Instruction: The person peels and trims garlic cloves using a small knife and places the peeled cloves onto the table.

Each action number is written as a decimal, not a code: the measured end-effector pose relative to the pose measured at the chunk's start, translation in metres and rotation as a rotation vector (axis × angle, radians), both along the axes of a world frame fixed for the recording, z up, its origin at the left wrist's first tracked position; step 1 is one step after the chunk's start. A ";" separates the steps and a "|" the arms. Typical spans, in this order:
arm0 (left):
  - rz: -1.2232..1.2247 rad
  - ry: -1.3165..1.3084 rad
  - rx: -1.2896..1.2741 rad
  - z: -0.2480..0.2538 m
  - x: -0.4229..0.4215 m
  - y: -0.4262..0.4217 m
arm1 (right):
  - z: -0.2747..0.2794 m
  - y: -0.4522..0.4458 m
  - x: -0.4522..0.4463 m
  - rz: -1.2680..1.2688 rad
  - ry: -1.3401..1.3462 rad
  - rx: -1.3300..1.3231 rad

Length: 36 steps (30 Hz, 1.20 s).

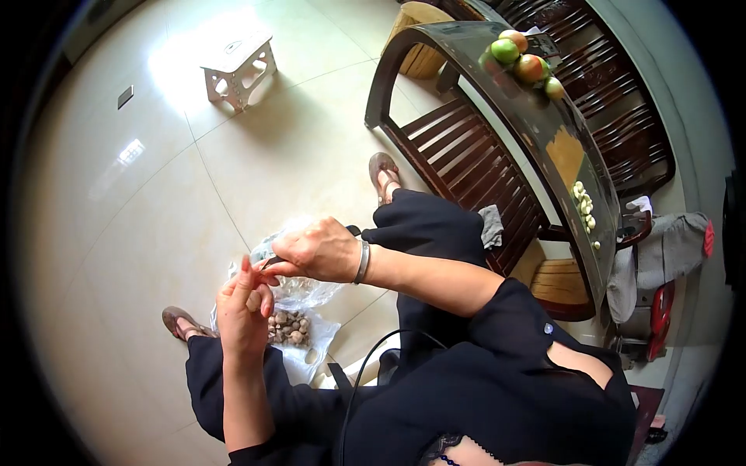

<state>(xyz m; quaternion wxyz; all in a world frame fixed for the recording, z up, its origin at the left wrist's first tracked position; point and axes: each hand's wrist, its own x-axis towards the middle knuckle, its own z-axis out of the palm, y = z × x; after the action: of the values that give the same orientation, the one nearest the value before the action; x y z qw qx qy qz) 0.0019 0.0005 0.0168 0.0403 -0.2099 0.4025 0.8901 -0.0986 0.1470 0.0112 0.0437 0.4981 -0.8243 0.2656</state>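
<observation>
Bags point(322, 332) between the legs point(426, 225), a table point(540, 120) to the right, a stool point(237, 53) ahead.
The left hand point(242, 311) and right hand point(318, 248) are held together above the bags, where small lumps point(290, 328) are heaped. A flat object point(125, 96) is left on the floor point(155, 202), left of the stool. On the table, round fruits point(529, 68) are grouped toward the far end and small pieces point(585, 208) nearer; underneath, a cloth point(491, 227) is laid on the slatted shelf point(458, 151). A bench point(614, 101) is placed beyond the table's right side.
</observation>
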 end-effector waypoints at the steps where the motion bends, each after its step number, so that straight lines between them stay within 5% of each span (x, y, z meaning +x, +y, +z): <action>1: -0.016 0.005 0.010 0.000 0.000 0.000 | -0.001 0.000 -0.001 -0.005 0.002 -0.001; 22: -0.177 0.116 0.097 0.007 -0.003 -0.001 | -0.001 0.002 -0.004 0.020 -0.004 0.008; 36: -0.049 -0.001 0.125 0.008 -0.001 0.000 | 0.000 -0.001 0.002 -0.002 0.100 -0.023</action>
<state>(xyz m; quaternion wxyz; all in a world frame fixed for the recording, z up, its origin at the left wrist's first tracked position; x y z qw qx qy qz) 0.0006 0.0006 0.0248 0.0752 -0.1977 0.3511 0.9121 -0.0968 0.1462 0.0111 0.0908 0.5095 -0.8184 0.2499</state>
